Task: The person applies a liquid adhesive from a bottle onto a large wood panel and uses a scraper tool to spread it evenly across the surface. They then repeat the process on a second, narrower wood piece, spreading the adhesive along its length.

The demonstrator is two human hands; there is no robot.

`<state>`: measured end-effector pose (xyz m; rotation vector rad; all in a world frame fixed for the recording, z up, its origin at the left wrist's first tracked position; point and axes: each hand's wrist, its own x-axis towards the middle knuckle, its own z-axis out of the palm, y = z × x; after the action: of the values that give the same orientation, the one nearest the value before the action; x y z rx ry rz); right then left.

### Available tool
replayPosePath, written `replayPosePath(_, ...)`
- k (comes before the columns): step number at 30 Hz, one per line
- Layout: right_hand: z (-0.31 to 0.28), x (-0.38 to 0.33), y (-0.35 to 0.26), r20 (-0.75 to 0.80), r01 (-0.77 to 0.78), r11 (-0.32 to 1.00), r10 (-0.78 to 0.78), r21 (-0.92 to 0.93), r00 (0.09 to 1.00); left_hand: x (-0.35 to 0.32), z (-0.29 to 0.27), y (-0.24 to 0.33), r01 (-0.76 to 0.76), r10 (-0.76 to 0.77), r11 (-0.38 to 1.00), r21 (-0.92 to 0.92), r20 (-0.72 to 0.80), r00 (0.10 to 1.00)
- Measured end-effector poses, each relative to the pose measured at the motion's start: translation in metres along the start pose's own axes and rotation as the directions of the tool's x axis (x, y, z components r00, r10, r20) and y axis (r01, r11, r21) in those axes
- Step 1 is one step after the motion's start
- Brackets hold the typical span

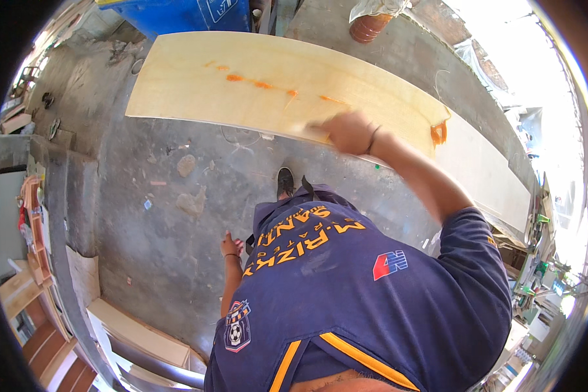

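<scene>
A long pale-yellow board [196, 98] lies across the view in front of me. Dabs of orange paste [263, 85] run in a broken line over its far half, and a thicker orange patch [440, 132] sits near its right end. My right hand [351, 132] is over the board's near edge, its fingers closed. A pale, smeared shape [312, 124] juts from the fingers toward the left; motion blur hides what it is. At my left side, my left hand [230, 245] hangs low with its fingers loosely apart, and nothing can be made out in it.
A whitish panel [483, 170] adjoins the board's right end. Beyond stand a blue bin [183, 16] and a reddish-brown container [369, 28] with plastic over it. Scraps lie on the grey concrete floor [170, 222]; wooden shelving [39, 300] lines the left side.
</scene>
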<state>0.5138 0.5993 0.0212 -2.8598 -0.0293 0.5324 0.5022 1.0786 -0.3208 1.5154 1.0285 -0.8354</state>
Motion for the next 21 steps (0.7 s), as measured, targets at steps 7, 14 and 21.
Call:
replayPosePath(7, 0.057, -0.027, 0.039, 0.074, -0.010, 0.977, 0.027, -0.215, 0.997, -0.036, 0.017, -0.013, -0.088, 0.087, 0.996, -0.010, -0.071, 0.994)
replayPosePath(14, 0.021, -0.067, 0.090, -0.023, -0.222, 0.968, 0.221, -0.117, 0.975, -0.060, -0.002, -0.119, -0.008, 0.010, 0.999, 0.032, -0.065, 0.998)
replayPosePath(21, 0.063, -0.095, 0.028, 0.168, 0.021, 0.991, 0.002, -0.136, 0.986, -0.084, -0.028, -0.227, -0.092, 0.215, 0.824, 0.559, -0.159, 0.964)
